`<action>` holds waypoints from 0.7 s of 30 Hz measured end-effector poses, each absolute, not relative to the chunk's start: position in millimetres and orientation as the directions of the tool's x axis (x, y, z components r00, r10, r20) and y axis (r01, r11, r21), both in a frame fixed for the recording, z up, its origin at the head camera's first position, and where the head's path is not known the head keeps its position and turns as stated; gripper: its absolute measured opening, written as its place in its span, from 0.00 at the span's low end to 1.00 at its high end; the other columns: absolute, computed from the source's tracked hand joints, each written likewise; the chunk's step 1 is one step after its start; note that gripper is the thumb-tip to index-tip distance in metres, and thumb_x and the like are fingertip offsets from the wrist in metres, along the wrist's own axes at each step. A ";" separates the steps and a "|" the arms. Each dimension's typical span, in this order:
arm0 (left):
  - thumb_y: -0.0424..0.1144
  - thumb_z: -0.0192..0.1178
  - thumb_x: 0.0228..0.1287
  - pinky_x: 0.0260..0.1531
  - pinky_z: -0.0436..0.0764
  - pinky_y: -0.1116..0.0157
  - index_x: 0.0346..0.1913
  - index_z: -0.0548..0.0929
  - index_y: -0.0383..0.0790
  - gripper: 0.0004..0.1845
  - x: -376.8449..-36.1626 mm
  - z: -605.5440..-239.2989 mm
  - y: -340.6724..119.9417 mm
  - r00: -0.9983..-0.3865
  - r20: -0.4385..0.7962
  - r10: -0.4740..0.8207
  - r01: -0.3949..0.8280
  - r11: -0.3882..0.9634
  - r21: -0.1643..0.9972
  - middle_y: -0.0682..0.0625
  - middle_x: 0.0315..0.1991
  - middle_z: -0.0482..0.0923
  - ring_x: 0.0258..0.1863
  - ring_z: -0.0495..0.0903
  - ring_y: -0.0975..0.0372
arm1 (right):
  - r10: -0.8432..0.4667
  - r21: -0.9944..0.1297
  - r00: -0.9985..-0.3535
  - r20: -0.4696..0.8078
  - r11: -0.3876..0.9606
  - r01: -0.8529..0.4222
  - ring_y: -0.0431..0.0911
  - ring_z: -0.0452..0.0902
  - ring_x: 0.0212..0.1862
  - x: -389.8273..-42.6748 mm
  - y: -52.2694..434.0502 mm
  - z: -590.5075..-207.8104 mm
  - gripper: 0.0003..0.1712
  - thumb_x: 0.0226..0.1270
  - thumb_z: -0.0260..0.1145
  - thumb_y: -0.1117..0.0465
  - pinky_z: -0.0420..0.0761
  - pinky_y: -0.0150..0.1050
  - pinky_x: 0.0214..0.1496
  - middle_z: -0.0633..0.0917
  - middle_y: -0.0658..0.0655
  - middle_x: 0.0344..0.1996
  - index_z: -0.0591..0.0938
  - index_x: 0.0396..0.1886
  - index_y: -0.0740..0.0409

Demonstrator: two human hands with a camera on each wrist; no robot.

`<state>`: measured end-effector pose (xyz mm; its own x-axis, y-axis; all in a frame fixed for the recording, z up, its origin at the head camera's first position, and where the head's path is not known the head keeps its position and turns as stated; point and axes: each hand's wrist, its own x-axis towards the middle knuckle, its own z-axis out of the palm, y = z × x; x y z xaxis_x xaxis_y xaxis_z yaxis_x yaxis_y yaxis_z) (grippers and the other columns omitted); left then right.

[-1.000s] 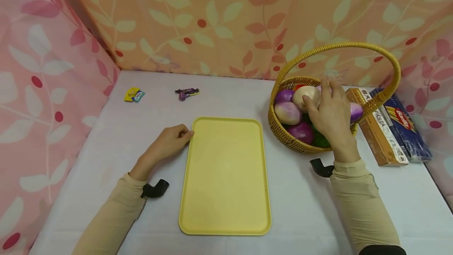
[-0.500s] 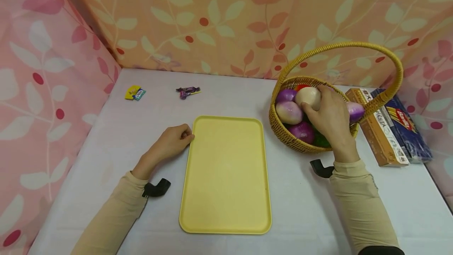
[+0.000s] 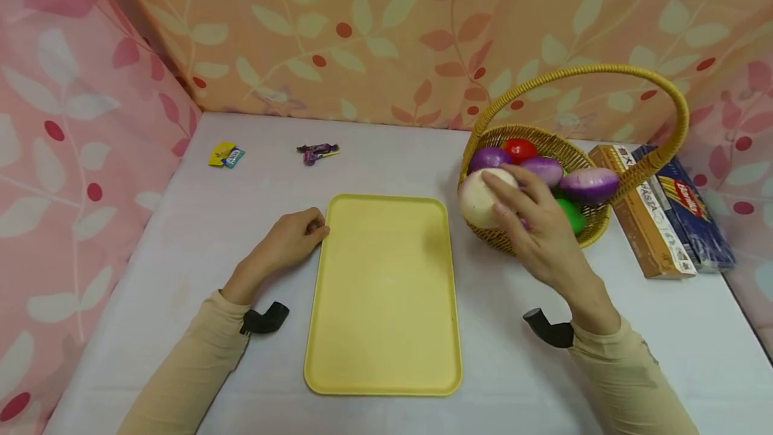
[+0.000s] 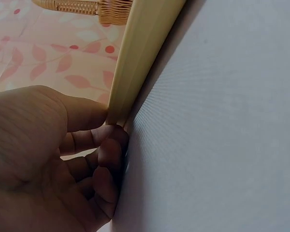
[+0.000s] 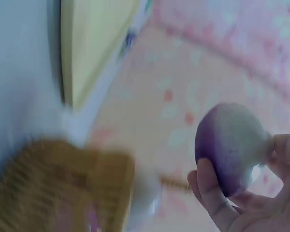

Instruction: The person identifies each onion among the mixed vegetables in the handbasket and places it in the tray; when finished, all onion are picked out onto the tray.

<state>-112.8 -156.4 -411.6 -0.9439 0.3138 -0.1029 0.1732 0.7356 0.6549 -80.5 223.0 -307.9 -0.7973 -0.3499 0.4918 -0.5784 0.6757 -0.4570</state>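
In the head view my right hand (image 3: 540, 230) grips a round white and purple vegetable (image 3: 486, 200) that looks like a turnip, in the air over the left side of a wicker basket (image 3: 561, 146). The right wrist view shows the turnip (image 5: 232, 147) between thumb and fingers, purple on one side. Left of the basket, a yellow tray (image 3: 386, 301) lies flat on the white table. My left hand (image 3: 292, 240) pinches its upper left edge; in the left wrist view the thumb lies on the tray's rim (image 4: 140, 53) with the fingers curled beneath.
Purple vegetables (image 3: 588, 184), a red one (image 3: 521, 150) and a green one (image 3: 572, 215) sit in the basket, under its tall handle (image 3: 604, 69). A pasta box (image 3: 643, 220) and a blue pack (image 3: 691, 210) lie to the right. Small candies (image 3: 317, 153) and wrappers (image 3: 226, 154) lie at the back left.
My right hand has taken hold of the white and purple turnip and lifted it, moving left and toward me. More vegetables now show in the basket. The left hand stays at the tray's edge.
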 end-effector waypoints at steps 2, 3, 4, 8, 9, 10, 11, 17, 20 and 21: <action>0.40 0.55 0.71 0.28 0.68 0.65 0.40 0.79 0.37 0.08 -112.7 -411.1 -156.1 -0.943 -0.103 0.316 0.174 0.734 0.657 0.49 0.26 0.73 0.26 0.69 0.61 | -0.443 -0.439 -0.792 0.419 0.665 -0.604 0.53 0.72 0.60 -69.4 213.1 -314.4 0.24 0.70 0.60 0.65 0.69 0.32 0.63 0.72 0.60 0.65 0.77 0.65 0.48; 0.40 0.55 0.71 0.28 0.68 0.65 0.40 0.79 0.38 0.08 -112.6 -411.0 -156.1 -0.943 -0.102 0.316 0.174 0.734 0.657 0.49 0.26 0.73 0.26 0.69 0.61 | -0.482 -0.439 -0.795 0.369 0.664 -0.606 0.52 0.73 0.60 -64.1 208.3 -318.5 0.24 0.71 0.60 0.63 0.71 0.36 0.61 0.72 0.58 0.65 0.76 0.65 0.46; 0.39 0.55 0.71 0.27 0.68 0.65 0.40 0.79 0.37 0.08 -112.5 -411.1 -156.2 -0.943 -0.102 0.316 0.175 0.734 0.656 0.49 0.26 0.73 0.26 0.69 0.61 | -0.522 -0.432 -0.790 0.321 0.662 -0.613 0.51 0.73 0.61 -59.6 203.6 -323.2 0.24 0.72 0.60 0.61 0.73 0.41 0.60 0.72 0.57 0.65 0.75 0.66 0.43; 0.38 0.55 0.71 0.27 0.67 0.65 0.40 0.78 0.37 0.07 -112.6 -411.5 -156.8 -0.944 -0.096 0.315 0.179 0.735 0.654 0.49 0.26 0.73 0.25 0.68 0.61 | -0.622 -0.426 -0.770 0.138 0.665 -0.614 0.48 0.77 0.57 -46.8 187.3 -344.6 0.23 0.74 0.58 0.54 0.78 0.49 0.56 0.73 0.55 0.63 0.73 0.67 0.37; 0.38 0.55 0.71 0.27 0.67 0.65 0.40 0.78 0.37 0.07 -112.9 -411.7 -157.1 -0.944 -0.095 0.315 0.180 0.736 0.653 0.49 0.26 0.73 0.25 0.69 0.61 | -0.635 -0.421 -0.765 0.106 0.668 -0.613 0.49 0.78 0.56 -44.9 184.2 -349.7 0.23 0.75 0.57 0.53 0.79 0.49 0.55 0.74 0.55 0.63 0.73 0.67 0.37; 0.38 0.56 0.71 0.27 0.67 0.65 0.40 0.78 0.37 0.07 -113.0 -411.9 -157.2 -0.944 -0.094 0.316 0.181 0.735 0.654 0.49 0.26 0.74 0.25 0.69 0.61 | -0.648 -0.412 -0.758 0.081 0.671 -0.617 0.48 0.79 0.55 -43.8 181.7 -354.6 0.23 0.75 0.57 0.52 0.79 0.48 0.55 0.74 0.56 0.63 0.73 0.67 0.37; 0.38 0.56 0.71 0.27 0.67 0.65 0.40 0.78 0.37 0.07 -113.1 -412.2 -157.2 -0.944 -0.092 0.318 0.183 0.734 0.655 0.49 0.26 0.74 0.25 0.69 0.61 | -0.655 -0.400 -0.753 0.062 0.675 -0.620 0.48 0.79 0.53 -42.7 179.7 -359.0 0.23 0.75 0.57 0.51 0.79 0.48 0.54 0.74 0.57 0.62 0.73 0.67 0.37; 0.38 0.56 0.71 0.27 0.68 0.65 0.39 0.78 0.37 0.07 -112.6 -413.3 -156.8 -0.943 -0.089 0.322 0.187 0.729 0.658 0.49 0.26 0.74 0.25 0.69 0.62 | -0.667 -0.349 -0.745 0.018 0.694 -0.630 0.47 0.81 0.44 -39.5 177.6 -371.3 0.37 0.62 0.69 0.47 0.81 0.45 0.46 0.71 0.62 0.64 0.69 0.71 0.42; 0.38 0.56 0.71 0.27 0.68 0.65 0.39 0.78 0.37 0.06 -112.7 -412.9 -156.3 -0.943 -0.088 0.320 0.186 0.730 0.658 0.49 0.26 0.74 0.25 0.68 0.61 | -0.681 -0.289 -0.730 0.049 0.690 -0.663 0.48 0.80 0.43 -38.6 179.0 -371.9 0.44 0.54 0.75 0.47 0.81 0.44 0.44 0.73 0.63 0.61 0.68 0.71 0.46; 0.38 0.56 0.71 0.27 0.68 0.65 0.39 0.78 0.37 0.06 -112.7 -412.6 -156.1 -0.943 -0.087 0.320 0.187 0.730 0.657 0.50 0.26 0.74 0.25 0.68 0.61 | -0.689 -0.259 -0.722 0.065 0.687 -0.679 0.48 0.80 0.44 -38.5 179.3 -371.9 0.45 0.53 0.75 0.46 0.81 0.44 0.45 0.75 0.62 0.59 0.68 0.71 0.47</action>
<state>-112.7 -156.1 -412.6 -0.9434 0.3201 -0.0866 0.1873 0.7299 0.6574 -38.5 179.3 -371.9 -0.7215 -0.6894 0.0645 -0.6792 0.6867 -0.2590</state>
